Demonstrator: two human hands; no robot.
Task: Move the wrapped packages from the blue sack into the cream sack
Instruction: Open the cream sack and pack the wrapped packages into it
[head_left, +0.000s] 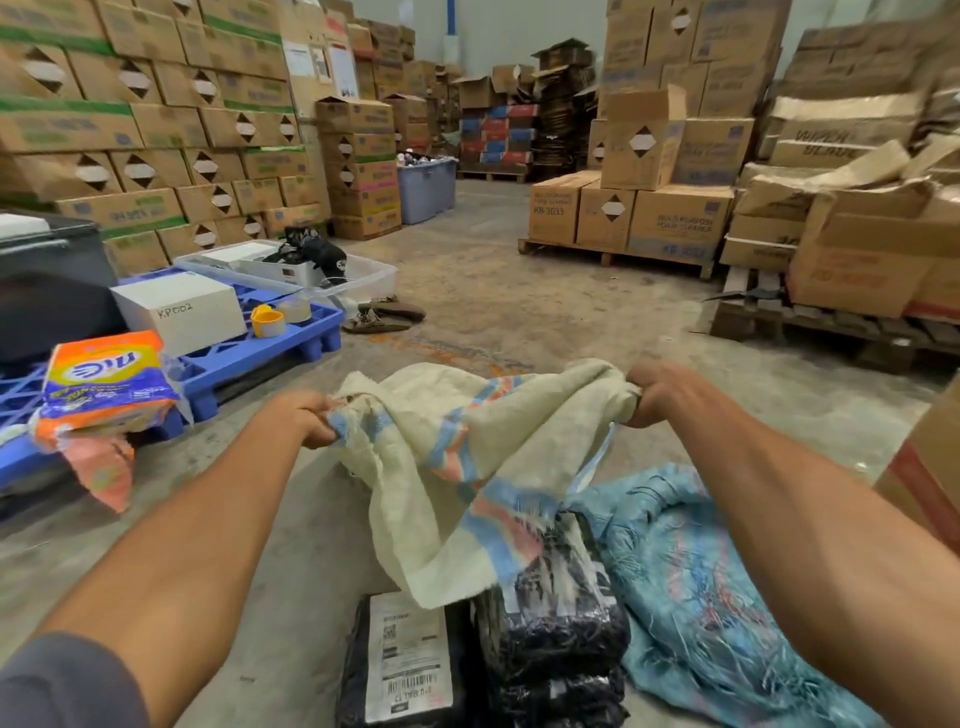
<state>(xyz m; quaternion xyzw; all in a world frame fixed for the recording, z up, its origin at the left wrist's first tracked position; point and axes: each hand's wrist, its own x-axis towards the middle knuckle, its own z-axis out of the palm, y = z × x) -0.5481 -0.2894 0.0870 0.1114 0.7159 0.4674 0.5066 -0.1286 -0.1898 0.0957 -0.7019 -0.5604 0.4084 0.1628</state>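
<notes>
Cream sack (467, 441) gripped by left hand (301, 418) and right hand (660, 392).

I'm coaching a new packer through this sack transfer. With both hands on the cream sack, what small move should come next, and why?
Probably pull its mouth open. The left hand and right hand grip the cream sack bunched and hanging flat, while the black wrapped packages lie below beside the blue sack.

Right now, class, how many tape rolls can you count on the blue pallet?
2: a yellow-cored tape roll and a clear tape roll just right of it, both on the blue pallet beside the white box. Others may be hidden.
</notes>
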